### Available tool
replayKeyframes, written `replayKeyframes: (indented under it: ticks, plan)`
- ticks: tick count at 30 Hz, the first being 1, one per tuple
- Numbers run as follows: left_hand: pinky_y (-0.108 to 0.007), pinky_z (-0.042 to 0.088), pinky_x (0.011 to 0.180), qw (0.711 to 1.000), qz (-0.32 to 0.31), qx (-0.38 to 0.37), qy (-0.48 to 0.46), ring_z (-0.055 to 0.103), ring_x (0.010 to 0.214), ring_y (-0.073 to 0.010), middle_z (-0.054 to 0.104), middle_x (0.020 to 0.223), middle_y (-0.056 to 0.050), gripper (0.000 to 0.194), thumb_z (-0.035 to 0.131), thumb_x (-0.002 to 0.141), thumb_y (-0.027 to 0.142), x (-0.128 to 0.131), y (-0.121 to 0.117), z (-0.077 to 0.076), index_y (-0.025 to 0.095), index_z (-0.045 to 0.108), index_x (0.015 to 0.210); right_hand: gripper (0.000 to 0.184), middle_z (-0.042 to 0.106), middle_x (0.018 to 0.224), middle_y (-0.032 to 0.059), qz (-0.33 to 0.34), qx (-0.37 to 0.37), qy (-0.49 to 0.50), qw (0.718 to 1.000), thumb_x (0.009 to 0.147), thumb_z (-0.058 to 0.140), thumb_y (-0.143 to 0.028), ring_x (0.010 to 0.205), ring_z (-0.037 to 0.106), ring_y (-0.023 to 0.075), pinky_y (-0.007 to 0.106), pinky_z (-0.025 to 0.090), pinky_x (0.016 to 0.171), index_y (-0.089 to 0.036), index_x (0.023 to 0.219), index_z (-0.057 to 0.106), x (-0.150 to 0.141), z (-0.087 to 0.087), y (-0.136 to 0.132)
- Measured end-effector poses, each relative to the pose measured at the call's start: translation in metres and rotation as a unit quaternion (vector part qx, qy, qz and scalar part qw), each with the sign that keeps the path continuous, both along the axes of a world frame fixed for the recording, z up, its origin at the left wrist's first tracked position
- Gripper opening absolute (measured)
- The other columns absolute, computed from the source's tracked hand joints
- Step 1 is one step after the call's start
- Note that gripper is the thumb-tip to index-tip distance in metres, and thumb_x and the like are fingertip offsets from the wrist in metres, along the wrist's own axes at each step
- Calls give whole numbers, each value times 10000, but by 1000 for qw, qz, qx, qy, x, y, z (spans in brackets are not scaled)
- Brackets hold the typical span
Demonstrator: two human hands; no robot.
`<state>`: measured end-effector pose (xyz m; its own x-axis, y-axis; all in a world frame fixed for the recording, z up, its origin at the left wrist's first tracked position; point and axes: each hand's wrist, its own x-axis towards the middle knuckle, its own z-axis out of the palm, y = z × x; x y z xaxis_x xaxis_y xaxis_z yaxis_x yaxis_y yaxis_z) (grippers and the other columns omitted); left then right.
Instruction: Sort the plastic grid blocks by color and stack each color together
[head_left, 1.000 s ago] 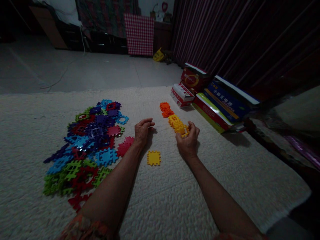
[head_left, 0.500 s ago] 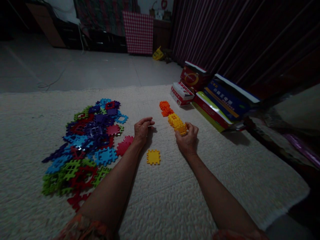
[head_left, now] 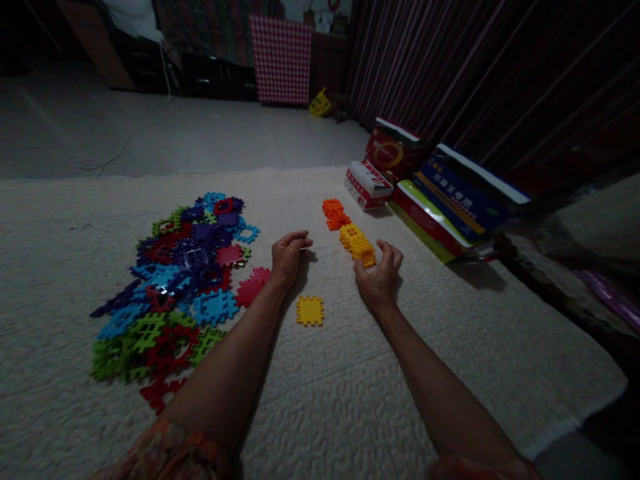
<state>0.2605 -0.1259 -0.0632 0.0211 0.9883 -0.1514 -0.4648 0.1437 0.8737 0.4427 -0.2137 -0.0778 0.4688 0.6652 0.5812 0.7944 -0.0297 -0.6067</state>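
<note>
My right hand (head_left: 380,270) is beside a stack of yellow interlocking plastic tiles (head_left: 357,244). Its thumb is at the near end of the stack, and the other fingers are spread away from it; the hand is open. Beyond the yellow stack lies a small pile of orange tiles (head_left: 334,213). My left hand (head_left: 290,257) rests on the quilted mat, fingers loosely bent and a little apart, with nothing visible in it. Between my forearms a single yellow tile (head_left: 311,311) lies flat. Pink tiles (head_left: 253,285) lie just left of my left wrist.
A heap of mixed blue, purple, red and green tiles (head_left: 185,267) spreads over the left of the mat (head_left: 320,413). At the back right stand a small white-and-red box (head_left: 369,185), a dark red box (head_left: 395,150) and a large blue box (head_left: 463,193).
The fingers of my right hand have come off the yellow stack and spread apart. My left hand keeps its pose. The whole view has shifted slightly.
</note>
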Motion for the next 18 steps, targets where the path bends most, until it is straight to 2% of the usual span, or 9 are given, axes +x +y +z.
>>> replayKeyframes:
  ticks: [3, 5, 8, 10, 12, 15, 18]
  plan:
    - [-217, 477, 546, 1000, 3, -4, -1, 612, 617, -120, 680, 689, -47, 233, 636, 612, 175, 0, 0, 1, 127, 720, 824, 376, 536, 1196, 157, 59, 28, -28, 997, 828, 566, -250, 1184, 546, 302, 515, 468, 1037, -190, 1199, 569, -10, 12, -9]
    - [-221, 485, 557, 1000, 5, -5, -2, 616, 629, -122, 678, 692, -44, 230, 631, 612, 168, 0, 0, 3, 130, 716, 822, 224, 612, 1047, 110, 172, 11, -31, 985, 846, 545, -228, 1051, 605, 269, 471, 514, 956, -218, 1054, 630, -20, 19, -16]
    - [-225, 496, 573, 1000, 7, -11, -8, 622, 645, -126, 671, 689, -35, 225, 629, 609, 163, 0, -1, 6, 137, 709, 818, 137, 663, 926, 59, 380, -75, -11, 922, 817, 572, -194, 897, 633, 215, 392, 541, 837, -219, 920, 658, -34, 25, -25]
    - [-224, 494, 574, 1000, 11, -15, -10, 625, 649, -128, 668, 685, -33, 226, 627, 608, 164, 0, -1, 7, 138, 707, 818, 166, 681, 970, 58, 459, -135, -13, 878, 780, 621, -185, 938, 629, 211, 392, 529, 871, -210, 937, 666, -41, 30, -29]
    - [-222, 490, 572, 1000, 12, -15, -9, 625, 650, -127, 670, 686, -35, 231, 625, 608, 166, 0, -1, 7, 135, 708, 822, 267, 675, 1062, 72, 486, -175, -31, 856, 742, 694, -205, 1041, 606, 233, 434, 496, 960, -206, 1008, 667, -44, 36, -33]
    - [-218, 488, 573, 1000, 11, -13, -8, 624, 650, -124, 674, 688, -37, 232, 624, 610, 168, 0, -1, 7, 133, 708, 823, 459, 623, 1189, 94, 489, -210, -63, 844, 701, 765, -258, 1151, 551, 265, 475, 455, 1028, -209, 1141, 644, -47, 47, -39]
    - [-218, 486, 570, 1000, 11, -14, -6, 624, 650, -124, 672, 690, -34, 234, 623, 603, 169, 0, -1, 7, 138, 703, 820, 435, 607, 1171, 73, 484, -234, -94, 838, 709, 755, -239, 1135, 537, 261, 470, 451, 1024, -236, 1130, 646, -50, 53, -45]
